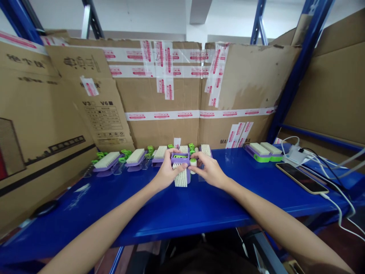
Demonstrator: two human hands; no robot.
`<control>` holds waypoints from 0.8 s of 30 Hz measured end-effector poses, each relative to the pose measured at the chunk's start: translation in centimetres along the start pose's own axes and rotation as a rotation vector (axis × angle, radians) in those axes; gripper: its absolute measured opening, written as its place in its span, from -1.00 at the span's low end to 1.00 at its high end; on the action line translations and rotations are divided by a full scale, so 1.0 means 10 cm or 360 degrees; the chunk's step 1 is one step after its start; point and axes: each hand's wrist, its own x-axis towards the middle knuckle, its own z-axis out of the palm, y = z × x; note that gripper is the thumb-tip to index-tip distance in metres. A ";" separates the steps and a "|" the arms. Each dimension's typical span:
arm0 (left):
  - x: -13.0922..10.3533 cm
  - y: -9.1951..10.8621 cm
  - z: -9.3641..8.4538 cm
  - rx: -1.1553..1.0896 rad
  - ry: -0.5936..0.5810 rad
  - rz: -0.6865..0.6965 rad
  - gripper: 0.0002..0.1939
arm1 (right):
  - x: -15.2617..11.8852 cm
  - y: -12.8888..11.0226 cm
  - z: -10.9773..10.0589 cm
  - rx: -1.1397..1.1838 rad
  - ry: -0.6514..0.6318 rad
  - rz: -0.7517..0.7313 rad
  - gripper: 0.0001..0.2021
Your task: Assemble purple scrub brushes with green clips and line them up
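My left hand (165, 171) is closed around a purple brush (180, 161), with thumb and fingers on its frame. Rows of cream bristles (180, 178) hang from it toward me, and a green part shows inside the purple frame. At the brush's right side, my right hand (210, 169) pinches a small round pale-green piece (193, 163) between thumb and fingers. Whether this piece is joined to the brush I cannot tell. Just behind my hands lie another cream bristle block (205, 150) and a green clip-like part (191, 146), partly covered by my fingers.
Similar purple brushes (107, 160) with green parts line the blue table (159, 217) at the back left. Two more brushes (262, 151) sit at the right. Beyond them lie a phone (302, 178) and white cables (338, 205). Taped cardboard (162, 129) walls the back.
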 end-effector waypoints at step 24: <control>0.02 0.10 -0.04 0.0204 0.0036 0.0134 -0.60 | -0.01 0.14 0.06 -0.0374 -0.0316 -0.0090 -0.75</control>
